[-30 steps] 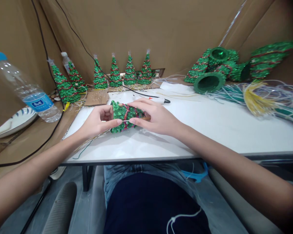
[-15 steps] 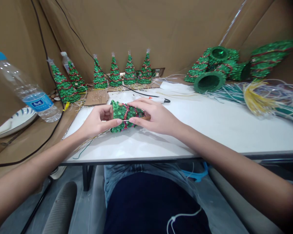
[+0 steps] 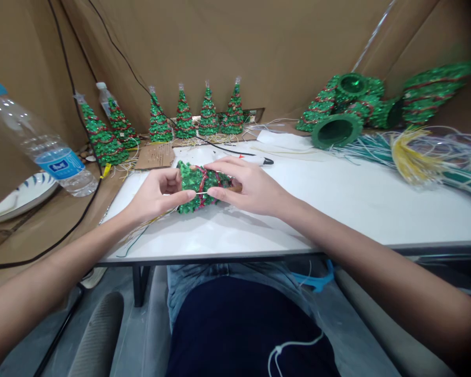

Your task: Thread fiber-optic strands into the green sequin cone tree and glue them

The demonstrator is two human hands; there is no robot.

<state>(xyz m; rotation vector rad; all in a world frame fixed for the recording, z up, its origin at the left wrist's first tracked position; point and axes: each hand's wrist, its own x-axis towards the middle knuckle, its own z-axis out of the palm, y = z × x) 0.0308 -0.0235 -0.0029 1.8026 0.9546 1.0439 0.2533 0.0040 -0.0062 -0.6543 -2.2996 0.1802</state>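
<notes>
A small green tinsel Christmas tree (image 3: 193,180) with red garland lies on its side on the white tabletop, its base toward my left hand. My left hand (image 3: 157,192) is closed around the base end, thumb along the near side. Between the two thumbs runs the thin metal shaft of an awl-like tool (image 3: 236,187), whose brown wooden handle sits in my closed right hand (image 3: 247,187). The fingers of that hand also rest over the tree's upper part. Whether the tool's tip is in the tree is hidden. Thin wires (image 3: 141,229) trail out below my left hand.
Several finished-looking trees (image 3: 208,112) stand along the back edge. More hollow trees (image 3: 336,131) and bundles of wires (image 3: 416,157) lie at right. A white glue gun (image 3: 255,158) is behind my hands. Left are a water bottle (image 3: 60,163), a plate (image 3: 39,191) and a black cable (image 3: 73,226).
</notes>
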